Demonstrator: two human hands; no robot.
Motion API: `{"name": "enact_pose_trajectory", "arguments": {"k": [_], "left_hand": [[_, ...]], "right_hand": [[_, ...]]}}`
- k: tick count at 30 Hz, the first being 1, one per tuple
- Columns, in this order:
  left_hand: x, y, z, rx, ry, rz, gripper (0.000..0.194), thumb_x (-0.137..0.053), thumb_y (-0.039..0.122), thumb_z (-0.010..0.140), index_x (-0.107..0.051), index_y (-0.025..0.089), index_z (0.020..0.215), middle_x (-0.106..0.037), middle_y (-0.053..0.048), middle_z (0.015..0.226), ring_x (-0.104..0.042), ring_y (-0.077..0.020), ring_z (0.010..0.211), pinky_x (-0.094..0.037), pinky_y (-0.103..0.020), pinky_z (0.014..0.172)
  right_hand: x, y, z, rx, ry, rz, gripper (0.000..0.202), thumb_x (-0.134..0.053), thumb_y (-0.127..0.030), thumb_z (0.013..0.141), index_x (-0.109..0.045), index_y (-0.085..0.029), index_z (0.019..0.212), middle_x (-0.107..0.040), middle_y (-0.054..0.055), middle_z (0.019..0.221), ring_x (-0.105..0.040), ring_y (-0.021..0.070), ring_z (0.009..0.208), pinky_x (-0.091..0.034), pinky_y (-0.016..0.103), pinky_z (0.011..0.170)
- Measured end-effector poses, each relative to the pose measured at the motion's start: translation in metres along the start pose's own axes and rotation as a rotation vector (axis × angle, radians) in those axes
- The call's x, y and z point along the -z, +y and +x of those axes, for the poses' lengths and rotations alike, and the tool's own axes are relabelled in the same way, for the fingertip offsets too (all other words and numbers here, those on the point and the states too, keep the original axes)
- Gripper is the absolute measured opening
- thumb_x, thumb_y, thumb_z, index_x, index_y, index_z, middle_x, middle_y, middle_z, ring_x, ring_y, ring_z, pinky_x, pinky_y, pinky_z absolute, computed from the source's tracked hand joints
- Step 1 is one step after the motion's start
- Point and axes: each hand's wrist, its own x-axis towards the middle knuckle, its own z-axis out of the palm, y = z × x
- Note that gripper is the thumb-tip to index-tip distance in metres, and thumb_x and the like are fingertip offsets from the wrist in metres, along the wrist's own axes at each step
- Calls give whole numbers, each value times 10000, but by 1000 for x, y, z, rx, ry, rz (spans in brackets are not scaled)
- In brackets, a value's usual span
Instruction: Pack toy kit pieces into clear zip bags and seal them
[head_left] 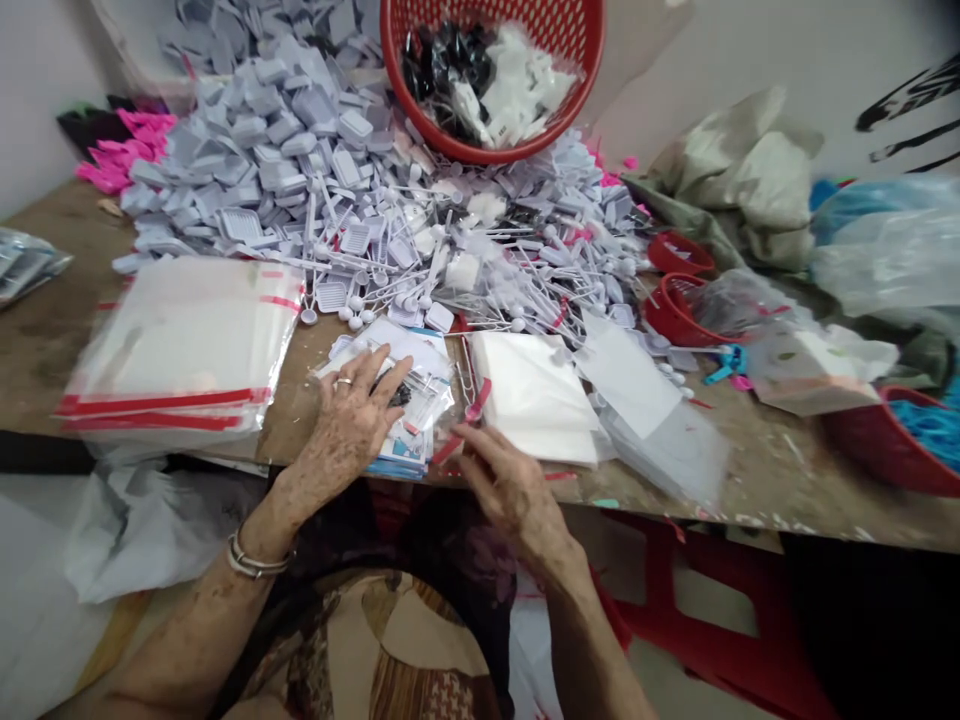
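My left hand [354, 408] lies with fingers spread on a clear plastic bag [431, 385] holding pale and dark small parts. Beneath the bag is a printed blue-and-white sheet [401, 450], partly covered. At the bag's right side, my right hand [514, 490] has its fingers bent together at a narrow red strip [448, 447]. The exact hold of its fingertips is partly hidden. Another red strip [478, 400] lies against the edge of a stack of white sheets [532, 395], just beyond that hand.
Flat clear bags with red edges [180, 340] lie at left. Behind are heaped pale plastic trays [277, 140] and small spoons [360, 305]. A red basket [495, 150] of packets stands on the heap. Translucent sheets [652, 420] and a red bowl [862, 430] are at right.
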Motion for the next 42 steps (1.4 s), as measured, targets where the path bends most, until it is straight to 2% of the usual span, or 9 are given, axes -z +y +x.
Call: {"name": "enact_pose_trajectory", "arguments": {"k": [2, 4, 7, 11, 15, 22, 31, 35, 42], "left_hand": [[8, 8, -12, 52, 12, -209, 364, -480, 291, 962, -588, 196, 1297, -641, -125, 1296, -583, -266, 1187, -423, -428, 1021], [9, 16, -26, 170, -82, -442, 286, -450, 349, 974, -680, 188, 1029, -726, -62, 946, -667, -186, 860, -501, -309, 834], [2, 26, -43, 456, -329, -792, 393, -438, 465, 954, -642, 188, 765, -617, 17, 569, -502, -92, 419, -409, -219, 479], [-12, 45, -52, 759, -546, -1267, 459, -528, 608, 844, -621, 161, 894, -599, 26, 514, -340, -55, 261, -161, -196, 299], [-19, 68, -53, 877, -480, -1528, 548, -586, 695, 775, -568, 164, 909, -585, 43, 528, -354, -43, 263, -143, -168, 286], [-28, 90, -54, 989, -320, -1515, 575, -606, 729, 730, -563, 170, 857, -504, 86, 482, -347, -50, 245, -155, -171, 272], [-36, 93, -50, 1027, -372, -1366, 383, -643, 483, 764, -449, 201, 594, -422, 90, 399, -262, -26, 242, -131, -175, 273], [-36, 90, -52, 1021, -412, -1373, 339, -666, 442, 745, -476, 195, 611, -431, 88, 413, -262, -22, 262, -116, -172, 285], [-36, 80, -56, 989, -474, -1506, 352, -734, 481, 705, -581, 164, 723, -440, 94, 427, -207, -1, 282, -78, -171, 325]], "right_hand": [[-17, -4, -12, 50, -5, -108, 298, -540, -198, 950, -638, -198, 1231, -663, 69, 949, -654, 181, 815, -527, 274, 702], [-32, -2, -21, 123, 115, -213, 248, -519, -160, 958, -687, -185, 1139, -628, 48, 813, -618, 161, 714, -491, 253, 634], [-47, 5, -28, 235, 312, -285, 271, -496, -89, 951, -711, -183, 1085, -608, 33, 731, -587, 141, 667, -466, 238, 620], [-54, 13, -32, 289, 394, -315, 328, -508, -85, 938, -700, -230, 1162, -636, 29, 725, -591, 136, 664, -467, 235, 612], [-54, 21, -39, 317, 392, -304, 340, -519, -105, 933, -711, -263, 1166, -672, 42, 769, -615, 138, 688, -489, 242, 633], [-55, 38, -58, 402, 400, -295, 371, -536, -68, 917, -693, -244, 1203, -713, 57, 844, -655, 160, 760, -545, 279, 715], [-61, 50, -75, 351, 409, -283, 359, -502, -122, 939, -695, -279, 1199, -725, 76, 916, -703, 176, 807, -578, 304, 745], [-59, 38, -76, 285, 459, -205, 376, -526, -79, 915, -677, -263, 1207, -719, 90, 958, -708, 193, 860, -588, 316, 757], [-59, -8, -79, 50, 510, -96, 254, -595, -86, 894, -657, -215, 1104, -708, 66, 917, -703, 177, 827, -585, 285, 747]]}}
